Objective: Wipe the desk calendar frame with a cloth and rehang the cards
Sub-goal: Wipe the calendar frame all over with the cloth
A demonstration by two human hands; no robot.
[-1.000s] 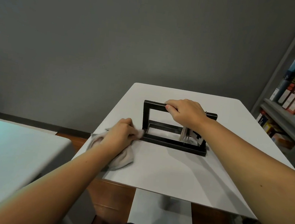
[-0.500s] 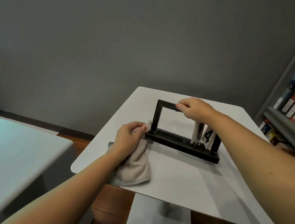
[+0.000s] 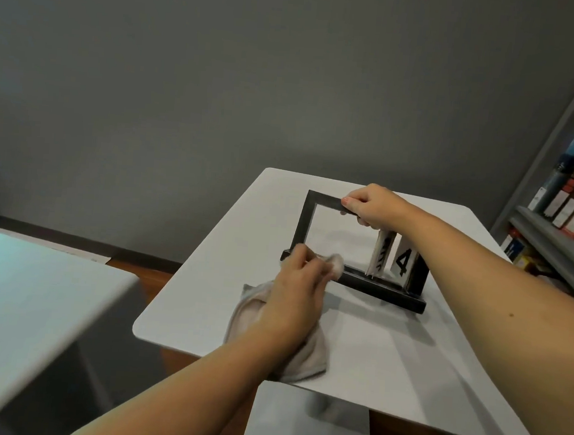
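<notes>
A black rectangular calendar frame (image 3: 304, 223) stands upright on the white table (image 3: 406, 347). White cards (image 3: 402, 260) hang from its top bar at the right; the front one shows a black 4. My right hand (image 3: 370, 208) grips the top bar just left of the cards. My left hand (image 3: 300, 276) holds a beige cloth (image 3: 254, 309) and presses a bunched end of it against the left part of the frame's base. The rest of the cloth trails over the table toward me.
A grey bookshelf (image 3: 552, 234) with several books stands at the right. Another white surface (image 3: 32, 300) lies at the left, lower and apart from the table. A grey wall rises behind. Brown floor shows between the two surfaces.
My left hand has slid the cloth from the frame's left corner rightward along the base. The right hand keeps its grip on the top bar. The view has shifted.
</notes>
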